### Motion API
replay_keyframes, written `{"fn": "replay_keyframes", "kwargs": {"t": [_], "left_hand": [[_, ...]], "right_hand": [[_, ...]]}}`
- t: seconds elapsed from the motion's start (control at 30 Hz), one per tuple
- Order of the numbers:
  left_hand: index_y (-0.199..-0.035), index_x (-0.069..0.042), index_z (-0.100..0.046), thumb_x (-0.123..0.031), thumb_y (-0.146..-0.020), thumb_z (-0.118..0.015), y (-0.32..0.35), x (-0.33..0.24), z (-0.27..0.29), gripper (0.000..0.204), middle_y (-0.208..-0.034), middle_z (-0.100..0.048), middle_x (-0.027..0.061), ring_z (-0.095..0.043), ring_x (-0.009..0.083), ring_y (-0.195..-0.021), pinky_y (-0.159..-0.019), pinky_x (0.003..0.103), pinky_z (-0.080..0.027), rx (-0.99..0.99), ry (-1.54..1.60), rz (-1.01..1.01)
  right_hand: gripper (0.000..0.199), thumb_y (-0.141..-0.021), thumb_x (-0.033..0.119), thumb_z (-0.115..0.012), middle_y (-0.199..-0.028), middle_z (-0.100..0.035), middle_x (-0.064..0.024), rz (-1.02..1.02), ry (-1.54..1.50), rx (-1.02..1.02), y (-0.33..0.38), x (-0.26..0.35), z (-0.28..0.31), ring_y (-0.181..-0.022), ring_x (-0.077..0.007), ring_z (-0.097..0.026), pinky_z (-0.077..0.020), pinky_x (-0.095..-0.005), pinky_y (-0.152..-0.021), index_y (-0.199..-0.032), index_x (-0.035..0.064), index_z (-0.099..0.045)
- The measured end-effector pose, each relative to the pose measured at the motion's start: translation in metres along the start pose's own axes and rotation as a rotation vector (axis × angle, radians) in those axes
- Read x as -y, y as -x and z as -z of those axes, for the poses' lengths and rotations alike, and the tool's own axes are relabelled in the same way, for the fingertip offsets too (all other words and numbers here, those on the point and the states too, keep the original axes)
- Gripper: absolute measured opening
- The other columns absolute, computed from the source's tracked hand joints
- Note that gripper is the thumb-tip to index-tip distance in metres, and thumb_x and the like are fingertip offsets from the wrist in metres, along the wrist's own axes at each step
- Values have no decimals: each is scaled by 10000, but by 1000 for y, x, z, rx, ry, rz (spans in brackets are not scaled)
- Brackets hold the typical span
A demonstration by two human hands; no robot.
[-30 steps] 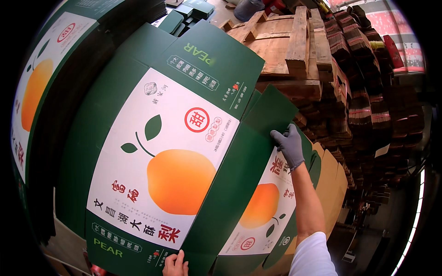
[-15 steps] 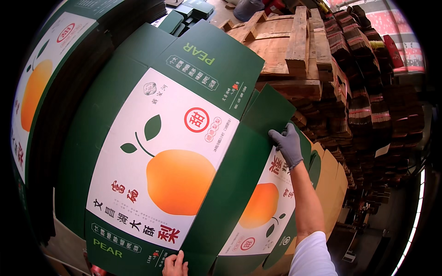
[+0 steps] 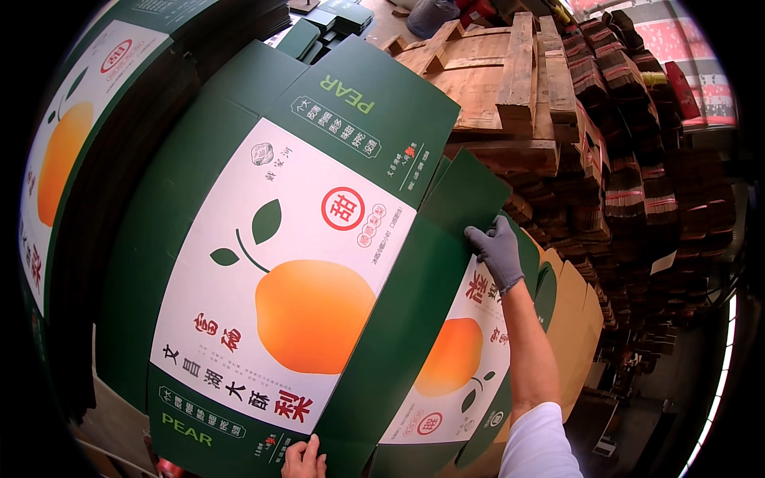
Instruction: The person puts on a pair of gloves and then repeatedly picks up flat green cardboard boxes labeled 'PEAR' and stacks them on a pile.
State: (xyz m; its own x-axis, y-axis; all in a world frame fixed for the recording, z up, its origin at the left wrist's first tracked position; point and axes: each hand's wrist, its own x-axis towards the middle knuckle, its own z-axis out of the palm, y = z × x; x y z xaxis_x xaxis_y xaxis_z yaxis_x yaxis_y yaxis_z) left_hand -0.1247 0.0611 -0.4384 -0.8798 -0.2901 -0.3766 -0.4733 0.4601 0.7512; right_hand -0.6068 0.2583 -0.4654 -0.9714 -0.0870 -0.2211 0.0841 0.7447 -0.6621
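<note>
A large flat carton blank, green with white panels and orange pears printed on it, spreads before me, its flaps folded out. My left hand, bare, is at the blank's near edge with bent fingers pressed on the green border; its lower part is cut off by the frame. Farther up on the right, my right hand in a grey glove grips the blank by its right side near a green flap. The thumb points left over the printed face, while the other fingers curl partly out of sight.
At the left rises a tall stack of similar printed blanks. Wooden pallets stand beyond the blank, and bundled brown cardboard stacks line the right. Plain brown cardboard lies beside my right forearm. More green cardboard pieces lie at the back.
The blank appears shifted very slightly right in the picture, along with the surroundings. Both hands keep their places on it.
</note>
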Motion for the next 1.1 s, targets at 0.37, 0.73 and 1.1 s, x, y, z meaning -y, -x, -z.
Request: {"fn": "replay_keyframes", "kwargs": {"t": [0.37,0.73,1.1], "left_hand": [[-1357,-66,-526,-88,-898,-622,0,-2,0,470,-1077,-550,176,-581,352,-939,-769,408,-507,-9,1,3],[-1350,-72,-535,-103,-896,-627,0,1,1,464,-1078,-558,174,-579,356,-940,-774,409,-507,-13,19,-10],[-1319,-59,-564,-119,-900,-639,-3,7,-2,430,-1066,-562,172,-584,349,-932,-769,400,-504,8,65,-21]], "right_hand": [[542,-811,136,-703,-1201,-578,-116,598,409,-270,45,29,-32,-1085,-259,-555,-454,-367,-946,-1322,62,-538],[502,-872,218,-636,-1398,-475,-224,727,545,8,67,51,-82,-1241,-405,-471,-336,-485,-1085,-1301,-17,-521],[634,-887,430,-523,-1519,-318,-201,696,714,159,73,88,-117,-1395,-416,-292,-129,-649,-1113,-1421,103,-419]]}}
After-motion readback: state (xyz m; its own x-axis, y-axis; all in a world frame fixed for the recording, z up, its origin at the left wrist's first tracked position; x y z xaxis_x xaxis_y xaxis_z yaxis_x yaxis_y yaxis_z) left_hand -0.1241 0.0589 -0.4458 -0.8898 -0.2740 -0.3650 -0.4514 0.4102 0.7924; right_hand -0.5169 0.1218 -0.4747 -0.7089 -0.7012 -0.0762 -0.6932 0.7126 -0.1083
